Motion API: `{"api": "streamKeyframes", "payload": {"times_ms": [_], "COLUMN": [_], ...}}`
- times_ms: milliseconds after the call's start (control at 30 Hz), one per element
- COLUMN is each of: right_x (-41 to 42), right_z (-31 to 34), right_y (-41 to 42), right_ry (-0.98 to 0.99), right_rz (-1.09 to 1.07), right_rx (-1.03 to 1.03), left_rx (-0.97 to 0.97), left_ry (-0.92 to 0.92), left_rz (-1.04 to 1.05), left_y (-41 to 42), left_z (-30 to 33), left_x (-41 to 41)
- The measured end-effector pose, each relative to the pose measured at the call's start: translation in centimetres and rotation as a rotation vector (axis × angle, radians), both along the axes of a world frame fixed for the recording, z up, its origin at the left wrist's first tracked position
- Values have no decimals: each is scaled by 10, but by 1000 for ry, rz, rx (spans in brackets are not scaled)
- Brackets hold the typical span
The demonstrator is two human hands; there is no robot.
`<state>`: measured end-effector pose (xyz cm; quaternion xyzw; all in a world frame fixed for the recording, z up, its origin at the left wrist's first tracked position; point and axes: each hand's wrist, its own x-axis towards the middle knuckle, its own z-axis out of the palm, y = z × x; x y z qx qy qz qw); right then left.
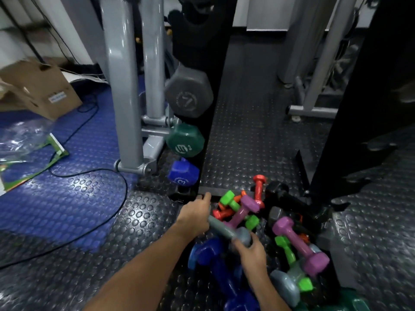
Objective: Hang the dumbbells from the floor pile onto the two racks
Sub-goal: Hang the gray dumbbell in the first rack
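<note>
The bottom edge is cutting off a dark green dumbbell (350, 303); motion blur is smearing the cardboard box (33, 86); the left hand (195, 217) is hiding one end of the grey dumbbell (229, 231).

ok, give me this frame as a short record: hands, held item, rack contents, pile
left hand: grips one end of the grey dumbbell
right hand: holds the other end of the same dumbbell
rack on the left: black upright carrying a grey 7 dumbbell, a green dumbbell and a blue 3 dumbbell, top to bottom
rack on the right: black; no dumbbell visible on it
floor pile: mixed purple, green, red, blue, grey and black dumbbells between the racks
</note>
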<state>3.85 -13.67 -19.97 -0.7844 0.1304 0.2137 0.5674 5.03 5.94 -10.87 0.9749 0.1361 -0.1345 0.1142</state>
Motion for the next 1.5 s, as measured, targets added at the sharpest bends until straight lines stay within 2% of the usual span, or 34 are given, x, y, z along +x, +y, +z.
{"api": "streamKeyframes", "payload": {"times_ms": [100, 267, 533, 700, 833, 1000, 1167, 1333, 1500], "right_x": [17, 46, 78, 90, 96, 99, 103, 104, 97], "right_z": [52, 137, 226, 296, 342, 377, 414, 442, 469], "right_y": [-4, -18, -31, -36, -33, -25, -11, -1, 13], "right_ry": [-145, -429, -592, -713, -739, -796, -832, -854, -833], "right_rz": [-197, -190, -24, 180, 294, 354, 415, 447, 539], "right_rx": [7, -46, 17, -58, -100, -131, -180, -206, -202], "left_rx": [-151, -435, -820, -1016, -874, -1023, -1136, -1184, -1251], "left_ry": [-51, -75, -168, -117, -161, -272, -360, -353, -477], "left_rz": [162, 364, 590, 530, 325, 232, 277, 276, 374], "left_y": [-2, -25, -57, -76, -75, -70, -62, -59, -61], "left_z": [31, 93, 156, 183, 216, 262, 293, 323, 339], "left_x": [-1, -3, -16, -40, -40, -32, -28, -30, -41]}}
